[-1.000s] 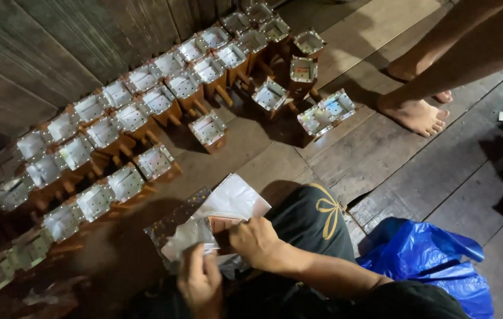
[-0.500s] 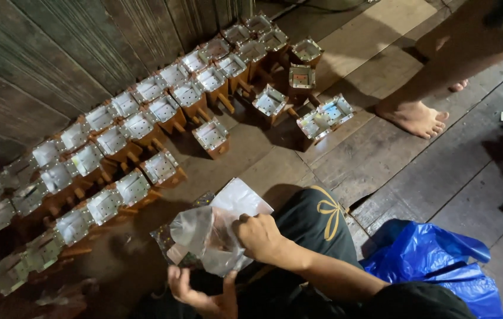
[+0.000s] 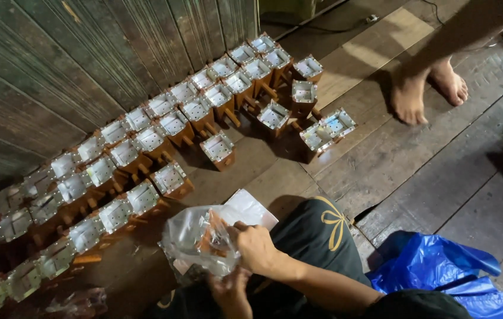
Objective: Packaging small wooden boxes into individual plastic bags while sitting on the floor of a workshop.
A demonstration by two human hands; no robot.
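Wooden wall (image 3: 56,65): dark planks fill the left and top-left side, running at a slant.
Rows of boxes (image 3: 139,145): many small square boxes, brown wood outside and shiny silver lining inside, stand in two or three lines along the foot of the wall, from the low left corner up to the top middle. Their open sides face up.
Loose boxes (image 3: 319,133): some more of the same kind stand apart from the rows, near the middle top; two of them touch each other and one is tilted.
Clear plastic bag (image 3: 195,239): crumpled and shiny, it is in front of the person's knee, low in the middle, with a brown piece inside it. A white sheet (image 3: 251,210) lies just beside it on the floor.
Left hand (image 3: 231,292): it is under the bag, fingers up against the plastic; how tight the grip is, I cannot tell.
Right hand (image 3: 254,248): fingers are closed, pinching the bag at its right edge.
Floor (image 3: 381,153): worn wooden boards.
Bare feet (image 3: 429,88): another person stands at the top right, both feet on the boards.
Blue plastic bag (image 3: 446,274): crumpled, lying in the low right corner, beside the seated person.
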